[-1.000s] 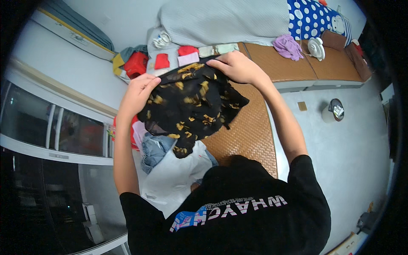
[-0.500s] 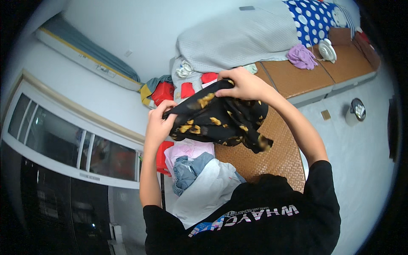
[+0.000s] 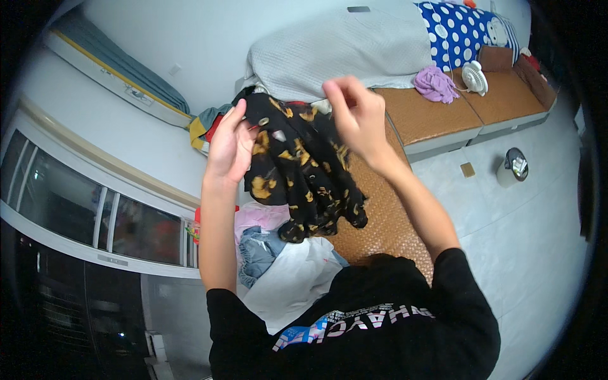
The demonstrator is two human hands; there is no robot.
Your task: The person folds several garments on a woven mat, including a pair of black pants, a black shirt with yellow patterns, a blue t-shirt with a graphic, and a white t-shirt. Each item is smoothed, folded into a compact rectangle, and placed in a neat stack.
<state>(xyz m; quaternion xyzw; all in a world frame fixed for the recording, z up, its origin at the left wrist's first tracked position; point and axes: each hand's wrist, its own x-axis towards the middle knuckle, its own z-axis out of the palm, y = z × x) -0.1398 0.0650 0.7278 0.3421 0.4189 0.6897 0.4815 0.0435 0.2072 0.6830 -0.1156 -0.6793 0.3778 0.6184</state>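
A black garment with yellow flower prints hangs in front of me; its exact kind cannot be told from its folds. My left hand is closed on its upper left edge, the thumb raised and the fingers behind the cloth. A small pale patch, perhaps a label, shows near that edge. At the garment's upper right is my right hand, thumb and curled fingers apart, with no cloth visible between them. Below the garment's hem lie a white cloth, blue denim and a pink cloth.
A brown woven mat spreads beneath the garment. Behind stands a brown sofa with a grey cover, a purple cloth and a white fan. On the floor at right is a waste bin. Sliding windows line the left.
The garment was bunched and stretched between both hands; now it hangs down, more spread out. My right hand has come off its edge, and my left hand has risen slightly.
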